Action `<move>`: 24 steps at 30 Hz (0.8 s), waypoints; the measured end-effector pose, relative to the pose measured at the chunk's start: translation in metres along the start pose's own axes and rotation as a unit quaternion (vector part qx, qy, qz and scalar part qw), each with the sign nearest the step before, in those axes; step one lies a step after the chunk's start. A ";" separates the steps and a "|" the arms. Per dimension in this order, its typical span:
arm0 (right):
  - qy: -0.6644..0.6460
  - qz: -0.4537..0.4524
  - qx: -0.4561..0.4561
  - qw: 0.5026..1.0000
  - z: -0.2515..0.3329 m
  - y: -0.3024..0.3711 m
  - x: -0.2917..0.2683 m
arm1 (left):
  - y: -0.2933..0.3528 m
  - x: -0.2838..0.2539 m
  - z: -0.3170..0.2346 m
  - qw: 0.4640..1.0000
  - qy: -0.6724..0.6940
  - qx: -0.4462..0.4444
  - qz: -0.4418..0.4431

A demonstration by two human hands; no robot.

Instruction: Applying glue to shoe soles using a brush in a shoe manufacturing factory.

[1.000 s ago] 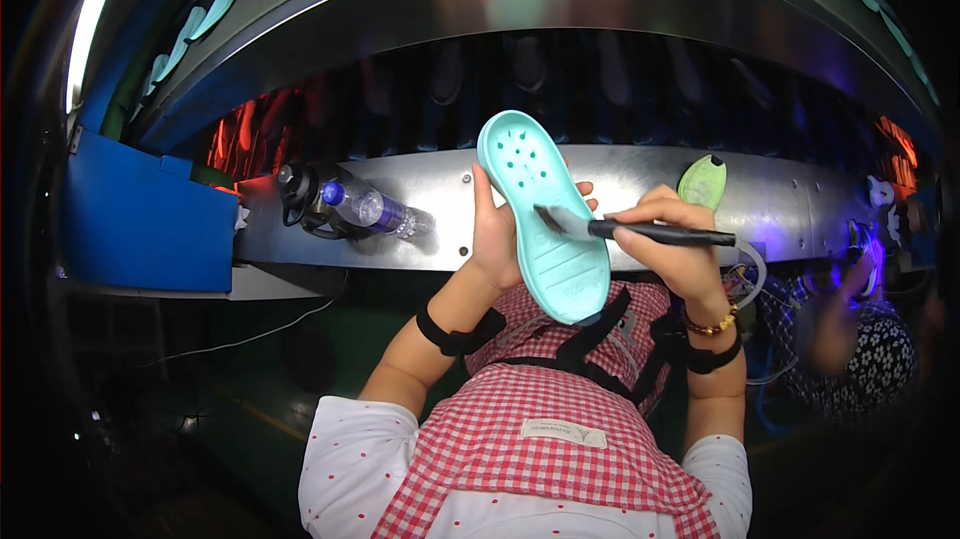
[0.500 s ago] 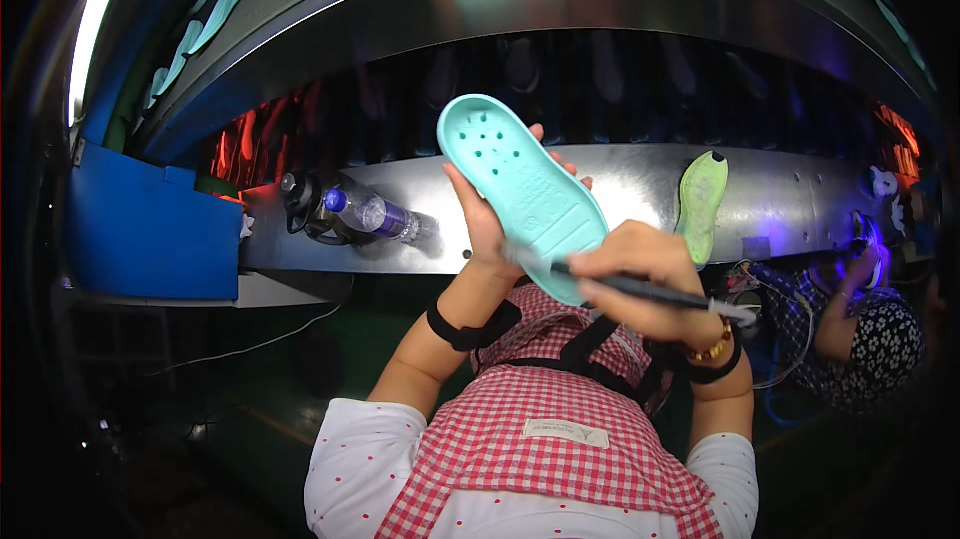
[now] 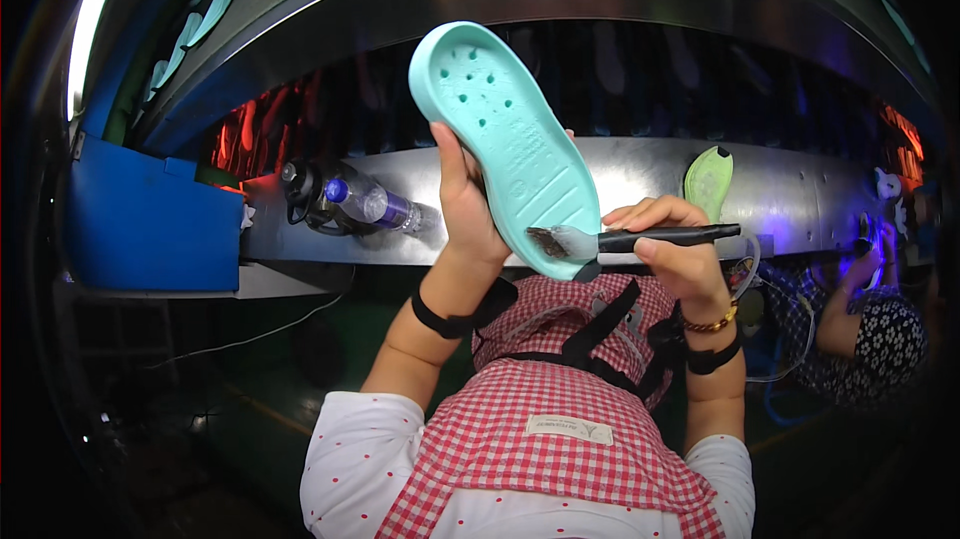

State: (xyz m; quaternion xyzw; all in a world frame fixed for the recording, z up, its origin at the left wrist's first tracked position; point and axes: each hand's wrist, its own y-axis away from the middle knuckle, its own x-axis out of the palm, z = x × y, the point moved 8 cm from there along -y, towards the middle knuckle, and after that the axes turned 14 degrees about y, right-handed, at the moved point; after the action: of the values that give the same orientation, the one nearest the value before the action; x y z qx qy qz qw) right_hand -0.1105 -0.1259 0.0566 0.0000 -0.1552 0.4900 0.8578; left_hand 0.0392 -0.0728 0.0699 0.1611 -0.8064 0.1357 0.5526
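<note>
A turquoise shoe sole (image 3: 520,154) with several small holes in its wide end is tilted up before me. My left hand (image 3: 468,201) is closed round its edge, thumb on the left side and the other fingers mostly hidden behind it. In my right hand (image 3: 682,247) is a brush (image 3: 665,238) with a black handle, pinched between thumb and fingers. Its dark bristles lie against the inner face of the sole near the lower end. A dark patch shows on the sole's bottom tip.
On the metal ledge (image 3: 640,164) lies a light green shoe sole (image 3: 709,182). A clear bottle (image 3: 375,207) with a blue cap and a dark flask (image 3: 303,194) lie at the left, beside a blue box (image 3: 150,219). A co-worker (image 3: 870,339) sits at the right. Turquoise soles (image 3: 215,7) line the upper left.
The turquoise sole has come up and closer, tilting more toward view. The brush has turned level, its bristles now on the sole's lower end instead of sweeping blurred across its left edge.
</note>
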 end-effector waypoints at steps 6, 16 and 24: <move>-0.084 -0.057 0.056 0.993 -0.017 0.004 0.017 | 0.027 -0.006 0.029 0.988 0.144 -0.027 -0.041; 0.160 0.041 -0.021 0.986 0.027 -0.007 0.032 | 0.014 -0.001 0.016 0.989 0.142 -0.028 0.007; 0.279 0.082 -0.083 0.953 0.049 -0.020 0.029 | 0.008 0.003 0.005 0.997 0.014 -0.050 0.060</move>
State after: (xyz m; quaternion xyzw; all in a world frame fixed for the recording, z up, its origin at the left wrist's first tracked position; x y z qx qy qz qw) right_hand -0.0930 -0.1193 0.1144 -0.2209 0.0508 0.5247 0.8205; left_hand 0.0305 -0.0683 0.0709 0.0826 -0.8128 0.1306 0.5616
